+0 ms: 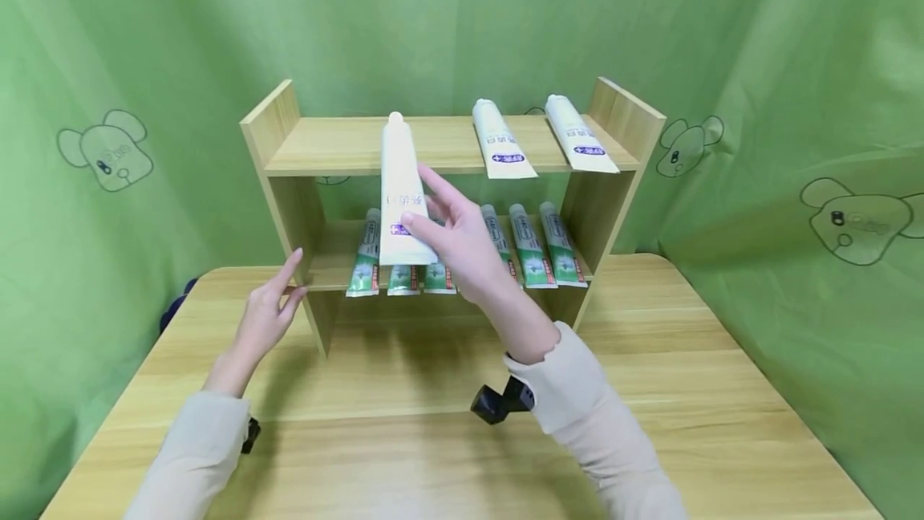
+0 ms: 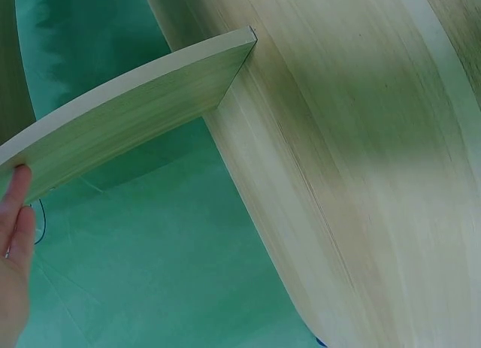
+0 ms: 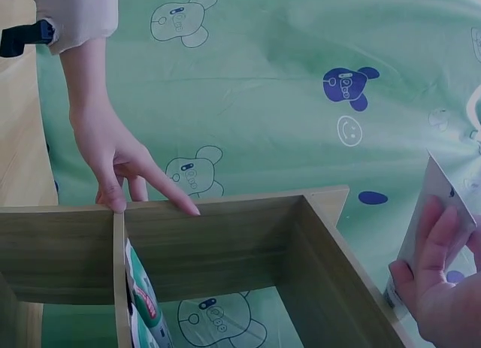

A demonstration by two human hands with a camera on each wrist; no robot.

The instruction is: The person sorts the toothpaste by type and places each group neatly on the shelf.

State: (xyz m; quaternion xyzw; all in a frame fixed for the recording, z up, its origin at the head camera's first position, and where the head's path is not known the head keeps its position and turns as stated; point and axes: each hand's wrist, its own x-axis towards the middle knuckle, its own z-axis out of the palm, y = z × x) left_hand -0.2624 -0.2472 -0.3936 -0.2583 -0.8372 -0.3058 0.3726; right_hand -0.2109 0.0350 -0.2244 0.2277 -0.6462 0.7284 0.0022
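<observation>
My right hand [image 1: 465, 247] pinches a white toothpaste tube [image 1: 401, 175] by its wide crimped end, thumb on the printed face. The tube is held in front of the upper board of a wooden shelf [image 1: 339, 143], cap pointing up and away. In the right wrist view the right hand [image 3: 440, 288] and part of the white tube [image 3: 421, 235] show at the right edge. My left hand [image 1: 263, 315] touches the shelf's left side panel with extended fingers, beside the lower board. Two other white tubes [image 1: 501, 139] lie on the upper board's right half, ends overhanging the front.
Several green-and-white toothpaste tubes [image 1: 534, 247] lie side by side on the lower board, some partly hidden behind the right hand and its tube. The shelf stands on a wooden table [image 1: 404, 456]. A green curtain [image 1: 433, 22] with mouse drawings hangs behind and on both sides.
</observation>
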